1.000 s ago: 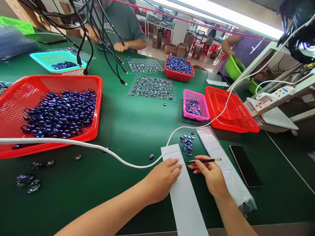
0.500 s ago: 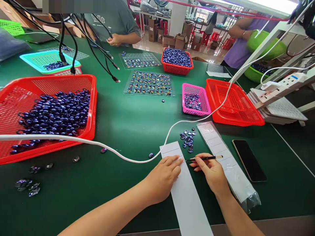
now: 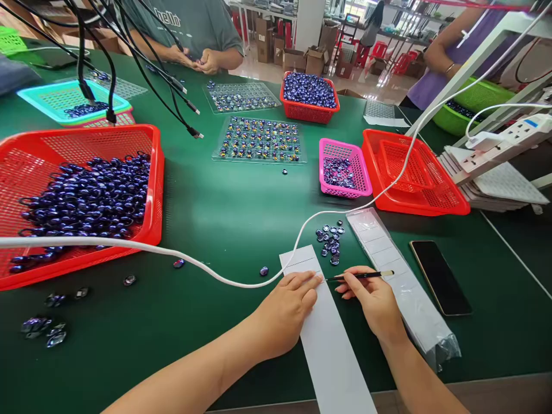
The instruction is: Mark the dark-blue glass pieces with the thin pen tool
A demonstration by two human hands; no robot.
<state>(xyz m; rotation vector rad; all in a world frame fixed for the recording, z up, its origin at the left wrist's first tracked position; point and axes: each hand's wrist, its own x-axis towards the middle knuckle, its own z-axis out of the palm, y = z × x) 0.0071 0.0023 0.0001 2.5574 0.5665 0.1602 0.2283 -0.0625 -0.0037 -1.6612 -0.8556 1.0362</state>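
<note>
My left hand (image 3: 290, 313) lies on a long white card strip (image 3: 338, 359), its fingers spread flat near the upper end. Thin dark lines cross the card above my fingertips. Pinched in my right hand (image 3: 374, 302) is a slim black pen-like tool (image 3: 366, 275) with a pale rear end. The tool's fine tip points left and meets the card's right edge, close to my left fingertips. Just above my right hand is a small cluster of dark, shiny oval stones (image 3: 331, 244). A plastic-wrapped pack of lined white strips (image 3: 403, 287) lies beside my right wrist.
A white cable (image 3: 233, 282) crosses the table and passes over the card's top. Around stand a big red basket (image 3: 156, 190) of dark ringed pieces, a pink basket (image 3: 364, 167), stacked red trays (image 3: 448, 201) and a phone (image 3: 440, 278). A person (image 3: 202, 34) sits opposite, hands together.
The view has shifted slightly. My hands and the pen-like tool hold nearly the same pose on the card. Across the table, a person's hands come together; at right, another person's green basket is lower.
</note>
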